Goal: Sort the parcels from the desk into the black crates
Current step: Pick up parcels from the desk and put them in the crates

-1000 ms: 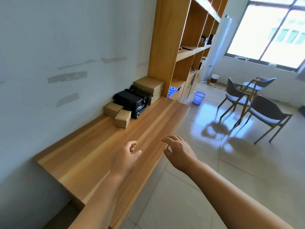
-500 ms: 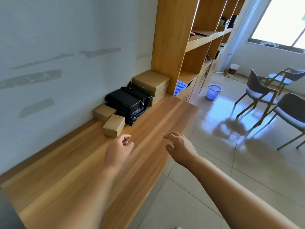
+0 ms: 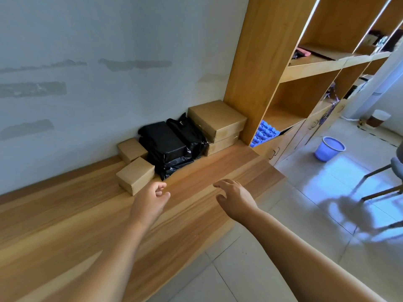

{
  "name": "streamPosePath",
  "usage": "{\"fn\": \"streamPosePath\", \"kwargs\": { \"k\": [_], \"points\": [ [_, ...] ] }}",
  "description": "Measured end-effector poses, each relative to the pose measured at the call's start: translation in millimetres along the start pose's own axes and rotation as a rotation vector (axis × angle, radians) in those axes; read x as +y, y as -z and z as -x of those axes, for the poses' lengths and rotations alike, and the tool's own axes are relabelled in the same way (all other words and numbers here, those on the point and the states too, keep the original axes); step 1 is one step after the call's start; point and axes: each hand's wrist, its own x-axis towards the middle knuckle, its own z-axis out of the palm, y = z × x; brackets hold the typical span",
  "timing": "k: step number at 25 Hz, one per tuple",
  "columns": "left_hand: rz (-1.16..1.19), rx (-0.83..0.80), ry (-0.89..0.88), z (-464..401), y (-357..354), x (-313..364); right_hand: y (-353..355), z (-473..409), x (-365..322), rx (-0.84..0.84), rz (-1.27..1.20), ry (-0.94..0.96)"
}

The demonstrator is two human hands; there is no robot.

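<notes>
Closer now, wooden desk (image 3: 65, 214) meets grey wall (image 3: 109, 40), tiled floor (image 3: 283, 247) right.

Both hands hover over the wooden desk (image 3: 65, 225), holding nothing. The left hand (image 3: 150, 198) has loosely curled fingers, just beside a small cardboard box (image 3: 135, 175). The right hand (image 3: 234, 196) is spread. Black parcels (image 3: 172, 147) and stacked flat boxes (image 3: 218, 125) lie against the wall.

Four brown cardboard boxes: two small (image 3: 135, 150) (image 3: 136, 178), two large stacked (image 3: 217, 120) (image 3: 222, 144). Black poly-bag parcels (image 3: 172, 149), count unclear. One blue wastebasket (image 3: 329, 148).
</notes>
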Motion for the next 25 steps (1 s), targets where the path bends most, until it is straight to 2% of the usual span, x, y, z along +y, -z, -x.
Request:
{"fn": "streamPosePath", "kwargs": {
  "k": [5,11,21,25],
  "points": [
    [-0.013,0.075,0.124,-40.7,-13.4,-7.9,-11.2,-71.0,14.0,-0.091,-0.078,0.067],
    [0.000,0.123,0.165,-129.8,-19.9,-3.0,-13.6,-171.4,5.2,-0.166,-0.081,0.126],
    [0.077,0.041,0.293,-239.6,-36.6,-15.5,-38.3,-303.2,-22.6,-0.299,-0.167,0.115],
    [0.032,0.003,0.380,-267.2,-45.0,-20.5,-51.8,-339.3,-32.2,-0.351,-0.158,0.089]
  ]
}}
